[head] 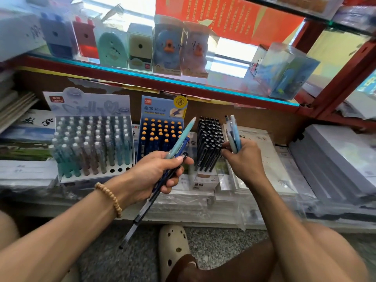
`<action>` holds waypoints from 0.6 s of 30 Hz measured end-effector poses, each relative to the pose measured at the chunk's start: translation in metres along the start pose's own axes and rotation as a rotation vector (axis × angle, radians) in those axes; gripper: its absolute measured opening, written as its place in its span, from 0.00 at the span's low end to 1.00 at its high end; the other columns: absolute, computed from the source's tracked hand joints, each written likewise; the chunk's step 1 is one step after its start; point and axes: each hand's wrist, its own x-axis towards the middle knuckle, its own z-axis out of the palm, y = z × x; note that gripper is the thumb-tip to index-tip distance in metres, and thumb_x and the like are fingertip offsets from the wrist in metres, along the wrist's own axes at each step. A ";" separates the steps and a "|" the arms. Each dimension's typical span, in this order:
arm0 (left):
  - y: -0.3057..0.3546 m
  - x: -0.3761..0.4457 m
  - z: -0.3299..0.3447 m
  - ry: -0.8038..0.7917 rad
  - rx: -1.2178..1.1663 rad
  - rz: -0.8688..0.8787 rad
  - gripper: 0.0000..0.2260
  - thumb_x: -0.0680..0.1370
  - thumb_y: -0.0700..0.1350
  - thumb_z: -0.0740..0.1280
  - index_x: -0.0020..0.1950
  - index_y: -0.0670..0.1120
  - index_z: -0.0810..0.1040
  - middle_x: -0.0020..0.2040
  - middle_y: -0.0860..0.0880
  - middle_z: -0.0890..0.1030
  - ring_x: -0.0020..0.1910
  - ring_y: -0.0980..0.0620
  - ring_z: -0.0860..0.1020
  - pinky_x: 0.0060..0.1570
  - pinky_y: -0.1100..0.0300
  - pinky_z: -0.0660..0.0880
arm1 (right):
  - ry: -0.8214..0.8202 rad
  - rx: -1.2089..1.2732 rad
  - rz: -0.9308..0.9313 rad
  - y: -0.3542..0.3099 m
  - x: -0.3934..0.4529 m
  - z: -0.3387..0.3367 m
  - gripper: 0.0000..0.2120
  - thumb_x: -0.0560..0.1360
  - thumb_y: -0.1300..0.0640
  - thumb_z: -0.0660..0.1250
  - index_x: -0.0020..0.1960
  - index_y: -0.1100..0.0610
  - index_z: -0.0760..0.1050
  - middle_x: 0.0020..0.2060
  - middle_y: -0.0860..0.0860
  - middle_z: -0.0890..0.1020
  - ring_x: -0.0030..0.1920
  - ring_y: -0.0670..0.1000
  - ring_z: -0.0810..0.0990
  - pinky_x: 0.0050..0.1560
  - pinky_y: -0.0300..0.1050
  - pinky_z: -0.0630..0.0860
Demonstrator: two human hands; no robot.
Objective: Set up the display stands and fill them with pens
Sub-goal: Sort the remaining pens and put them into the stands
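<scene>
Your left hand (pixel 160 169) has its grip closed around a bundle of pens (pixel 173 151): a pale teal one points up and away, and dark blue and black ones run down past your wrist toward the floor. Your right hand (pixel 242 157) grips a few light blue pens (pixel 234 135), held upright, with its fingertips touching the black pen stand (pixel 209 143).

Take that black pen stand as your marker. It is packed with black-capped pens and sits on stacked paper goods on the lower shelf. Just to its left stands the blue stand (pixel 160 135) of orange-tipped pens, with your left hand's bundle in front of it. Further left is the wide pastel stand (pixel 91 139), nearly full, with a few open holes in its front row at the right. Above them all, a glass shelf (pixel 183 80) carries boxed pencil sharpeners (pixel 140 47).
</scene>
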 end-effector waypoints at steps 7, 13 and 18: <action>0.000 -0.003 0.001 -0.053 -0.028 0.048 0.13 0.82 0.44 0.61 0.58 0.37 0.78 0.32 0.48 0.74 0.24 0.56 0.68 0.19 0.66 0.65 | 0.100 0.241 -0.035 -0.027 -0.018 -0.014 0.08 0.72 0.54 0.77 0.41 0.58 0.82 0.34 0.50 0.82 0.33 0.43 0.81 0.34 0.32 0.78; -0.001 -0.004 0.003 -0.091 -0.068 0.084 0.13 0.75 0.48 0.65 0.51 0.39 0.77 0.32 0.45 0.76 0.22 0.56 0.69 0.17 0.67 0.65 | -0.448 0.487 -0.078 -0.070 -0.049 -0.010 0.05 0.75 0.63 0.72 0.41 0.64 0.80 0.25 0.45 0.80 0.23 0.38 0.75 0.26 0.28 0.70; -0.002 -0.007 0.002 -0.084 -0.099 0.081 0.11 0.78 0.47 0.63 0.50 0.39 0.76 0.31 0.45 0.76 0.22 0.56 0.69 0.17 0.67 0.65 | -0.494 0.549 0.027 -0.071 -0.049 -0.004 0.06 0.75 0.65 0.71 0.50 0.68 0.80 0.31 0.52 0.82 0.24 0.40 0.77 0.22 0.33 0.67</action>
